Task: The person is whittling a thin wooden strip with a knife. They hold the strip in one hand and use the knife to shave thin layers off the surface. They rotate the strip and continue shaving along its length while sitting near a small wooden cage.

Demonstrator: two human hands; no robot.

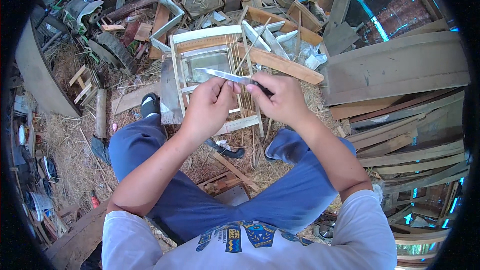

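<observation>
My right hand (280, 97) is wrapped round the black handle of a knife (222, 74). Its bare blade points left, passing just beyond the fingertips of my left hand (212, 102). Those left fingers are closed in a pinch on what looks like a thin wooden stick (252, 47), which slants away up and right behind the blade. My two hands almost touch, raised between my knees. Below and beyond them lies a pale wooden frame (175, 72) with several thin strips (242, 105) across its right part.
Scrap boards and a brown plank (282, 63) lie beyond the frame. A tyre (114, 52) stands at the far left. Large curved panels (400, 67) and stacked boards (415, 157) fill the right side. Straw covers the ground; a dark curved tool (225, 150) lies between my feet.
</observation>
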